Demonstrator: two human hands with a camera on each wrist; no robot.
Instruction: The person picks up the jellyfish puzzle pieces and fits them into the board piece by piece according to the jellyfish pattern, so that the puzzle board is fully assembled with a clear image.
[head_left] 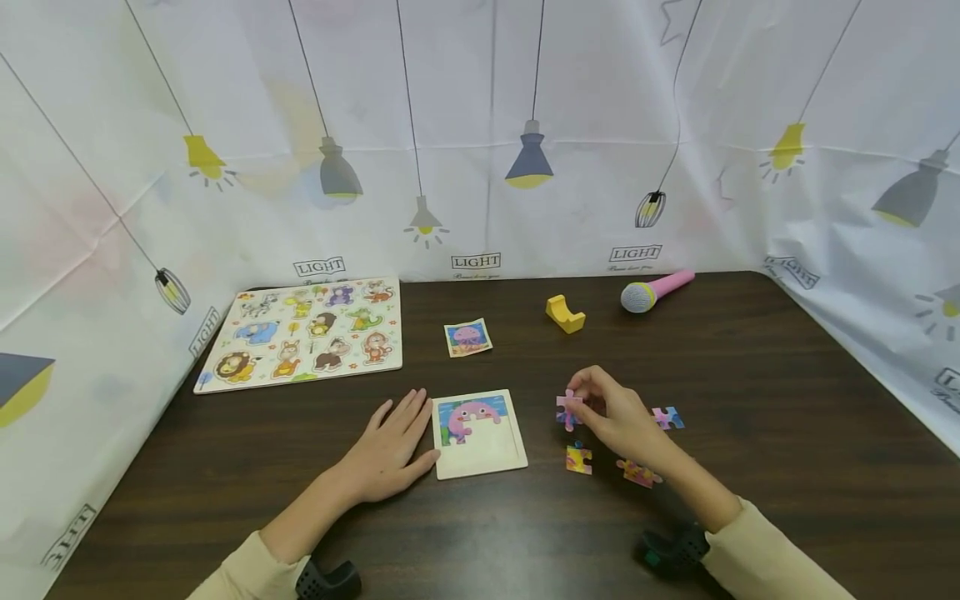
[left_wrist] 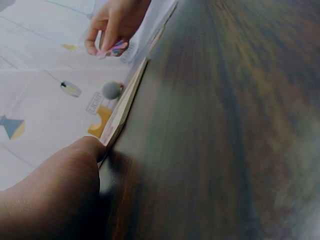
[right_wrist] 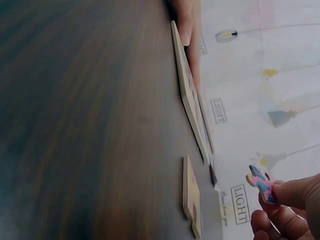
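My right hand (head_left: 613, 417) pinches a pink and blue jigsaw piece (head_left: 569, 410) between thumb and fingertips; in the right wrist view the piece (right_wrist: 261, 185) is clear of the table. Left of it lies a square puzzle tray (head_left: 487, 462), its upper part filled with a pink octopus picture and its lower part bare wood. With fingers straight, my left hand (head_left: 386, 454) rests flat on the table and touches the tray's left edge. Loose pieces lie around the right hand: a yellow one (head_left: 578, 459), a yellow and pink one (head_left: 638, 473) and a pink and blue one (head_left: 667, 418).
A small octopus picture card (head_left: 468, 337) lies behind the tray. Farther back are a yellow curved block (head_left: 565, 314) and a pink toy microphone (head_left: 656, 292). An animal puzzle board (head_left: 300, 337) occupies the back left. A printed white sheet (head_left: 465, 100) hangs behind the table.
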